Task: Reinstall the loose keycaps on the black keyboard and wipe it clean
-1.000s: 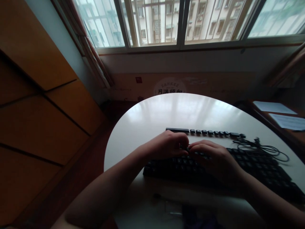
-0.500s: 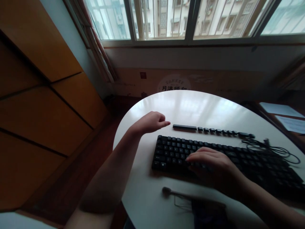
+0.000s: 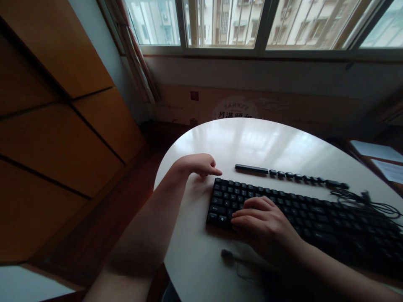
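Note:
My left hand point(image 3: 203, 164) rests on the white table point(image 3: 185, 147), just off the top left corner of a black keyboard point(image 3: 226, 193). Most of its fingers are curled under and one digit points right; anything inside the curl is hidden. My right hand point(image 3: 264, 222) lies over the keyboard's lower left part, its loosely bent fingers touching keys near the Windows key point(image 3: 222, 219); its thumb and palm are hidden. Behind the keyboard, loose keycaps point(image 3: 297, 177) stand in a row, with a long space bar keycap point(image 3: 251, 169) at the left end.
A blurred thin tool with a round dark tip point(image 3: 227, 254) and a wire loop point(image 3: 242, 272) lie near my right wrist. The coiled cable point(image 3: 374, 205) sits behind the keyboard's right part. Papers point(image 3: 376, 151) lie farther right; a wooden cabinet point(image 3: 47, 176) stands left.
My left hand has come down from beside the keycap row towards the keyboard's top left corner. My right hand has slid left over the keys. The view has shifted slightly.

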A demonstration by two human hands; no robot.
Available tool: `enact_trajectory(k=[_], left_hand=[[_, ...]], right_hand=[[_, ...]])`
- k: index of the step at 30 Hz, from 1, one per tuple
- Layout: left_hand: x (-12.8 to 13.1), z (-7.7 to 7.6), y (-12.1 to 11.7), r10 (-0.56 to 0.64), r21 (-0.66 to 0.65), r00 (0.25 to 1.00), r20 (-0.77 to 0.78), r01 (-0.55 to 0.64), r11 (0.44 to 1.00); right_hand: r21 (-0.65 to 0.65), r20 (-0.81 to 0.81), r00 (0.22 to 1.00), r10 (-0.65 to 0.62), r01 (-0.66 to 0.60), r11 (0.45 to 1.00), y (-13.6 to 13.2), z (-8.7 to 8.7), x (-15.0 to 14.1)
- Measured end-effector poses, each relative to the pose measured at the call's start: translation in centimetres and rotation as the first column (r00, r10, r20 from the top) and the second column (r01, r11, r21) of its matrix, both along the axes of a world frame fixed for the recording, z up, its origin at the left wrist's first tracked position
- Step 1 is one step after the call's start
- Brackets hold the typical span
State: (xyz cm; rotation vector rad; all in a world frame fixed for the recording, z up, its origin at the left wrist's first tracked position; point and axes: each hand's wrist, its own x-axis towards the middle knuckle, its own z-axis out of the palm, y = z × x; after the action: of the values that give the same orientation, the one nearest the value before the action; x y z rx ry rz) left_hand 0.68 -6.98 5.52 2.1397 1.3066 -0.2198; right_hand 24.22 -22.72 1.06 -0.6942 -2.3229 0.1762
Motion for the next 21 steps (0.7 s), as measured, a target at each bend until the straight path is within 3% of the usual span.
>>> enact_trajectory(k=[7, 11, 15, 21], left_hand=[[0.54, 0.35, -0.23, -0.004, -0.016, 0.997, -0.076, 0.003, 1.000], [0.81, 0.13, -0.27, -0.016, 0.053, 0.993, -0.117, 0.023, 0.998], [0.92, -0.11, -0.17, -0.028, 0.085, 0.990, -0.140, 0.040, 0.996], [0.95, -0.18, -0.18, -0.019, 0.087, 0.989, -0.149, 0.033, 0.996]], right_hand=[[-0.008, -0.012, 0.999, 0.046, -0.046, 0.999, 0.13, -0.25, 0.07], [-0.039, -0.011, 0.998, 0.069, -0.069, 0.997, 0.16, -0.04, -0.02], [-0.091, 0.005, 0.999, 0.038, -0.038, 0.995, -0.08, 0.16, -0.15], [-0.068, 0.082, 0.993, -0.081, 0.087, 0.994, -0.42, 0.03, 0.29]])
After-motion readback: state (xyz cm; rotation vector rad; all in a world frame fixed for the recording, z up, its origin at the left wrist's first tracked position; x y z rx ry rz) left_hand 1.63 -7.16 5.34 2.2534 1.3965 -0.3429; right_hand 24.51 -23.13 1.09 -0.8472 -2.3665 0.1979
